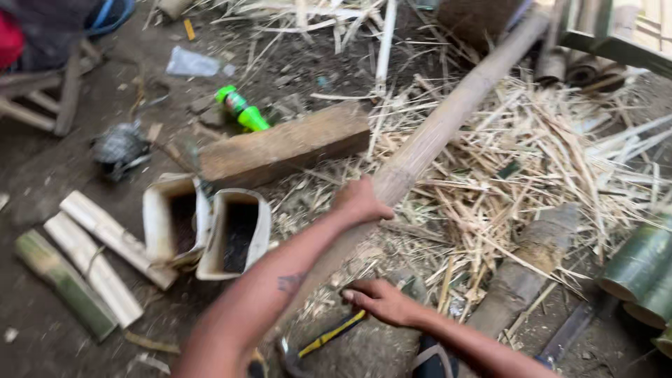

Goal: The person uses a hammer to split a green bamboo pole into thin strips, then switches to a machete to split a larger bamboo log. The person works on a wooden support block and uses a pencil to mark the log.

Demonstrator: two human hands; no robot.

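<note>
bamboo pole (448,119) runs diagonally over the straw litter (532,175), top end cut off at frame edge | our left hand (360,201) wrapped around it mid-length | right hand (381,302) fingers curled, grip unclear; yellow-black tool (329,336) beside it, head blurred | wooden block (280,148) just left

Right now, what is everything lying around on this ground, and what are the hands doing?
bamboo pole: one, tan, slanting from top right down to the middle
wooden block: one, brown, centre
green bottle: one, lying above the block
cut containers: two, cream, open, left of centre
split bamboo pieces: three, pale and green, lower left
bamboo shavings: a heap, straw-coloured, right
green bamboo tubes: at least two, right edge
left hand: gripping the pole
right hand: on a yellow-and-black handled tool
</note>
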